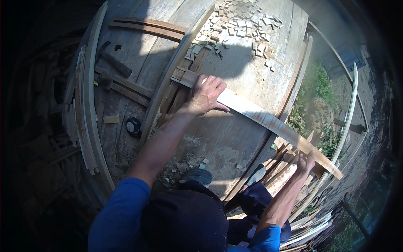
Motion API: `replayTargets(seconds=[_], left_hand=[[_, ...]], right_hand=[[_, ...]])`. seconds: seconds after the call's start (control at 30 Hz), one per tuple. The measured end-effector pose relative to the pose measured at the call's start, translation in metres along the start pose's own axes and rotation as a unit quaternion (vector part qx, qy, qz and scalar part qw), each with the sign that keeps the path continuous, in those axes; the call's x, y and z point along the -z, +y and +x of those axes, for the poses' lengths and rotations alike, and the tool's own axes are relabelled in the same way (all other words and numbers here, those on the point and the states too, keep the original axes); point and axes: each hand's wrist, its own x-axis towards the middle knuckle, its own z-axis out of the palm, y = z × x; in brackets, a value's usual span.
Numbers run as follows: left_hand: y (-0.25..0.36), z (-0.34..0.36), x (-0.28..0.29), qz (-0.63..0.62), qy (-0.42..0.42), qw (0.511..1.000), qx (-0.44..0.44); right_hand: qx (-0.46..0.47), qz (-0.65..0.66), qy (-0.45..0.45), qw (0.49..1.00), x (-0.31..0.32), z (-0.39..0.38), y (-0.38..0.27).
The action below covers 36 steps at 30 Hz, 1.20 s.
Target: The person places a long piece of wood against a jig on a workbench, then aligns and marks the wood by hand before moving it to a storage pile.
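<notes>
A long, narrow wooden board (262,116) slants from the middle of the work surface to the lower right, past the surface's right edge. My left hand (205,95) is closed over its far left part, fingers across the top and thumb along the near edge. That end of the board lies by a long raised wooden rail (178,59) and small wood blocks (178,74). Near the other end, my right hand (304,164) is closed on the board's near edge; some of its fingers are hidden.
Many small wood offcuts (243,30) are scattered at the far side. Left of the rail are a hammer (115,62), a round tape measure (133,126) and wooden strips (132,91). A stack of rough wood pieces (282,174) is under my right arm. Long slats (90,92) line the left.
</notes>
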Motion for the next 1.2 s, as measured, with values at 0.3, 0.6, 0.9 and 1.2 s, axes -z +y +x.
replayTargets(seconds=[0.3, 0.6, 0.9, 1.2], left_hand=[[-0.012, 0.033, -0.004, 0.003, -0.066, 0.998, 0.022], [0.057, -0.008, 0.002, 0.048, 0.021, 0.998, -0.017], [0.089, -0.080, 0.038, -0.009, -0.010, 1.000, -0.005], [0.044, -0.050, 0.036, -0.026, -0.057, 0.998, -0.015]], right_hand=[[0.008, -0.063, 0.041, 0.997, -0.016, 0.024, -0.005], [-0.010, 0.140, 0.042, 0.989, 0.034, 0.038, -0.019], [-0.028, 0.177, -0.046, 0.983, 0.101, -0.008, 0.012], [-0.019, 0.260, -0.154, 0.953, 0.091, -0.033, 0.037]])
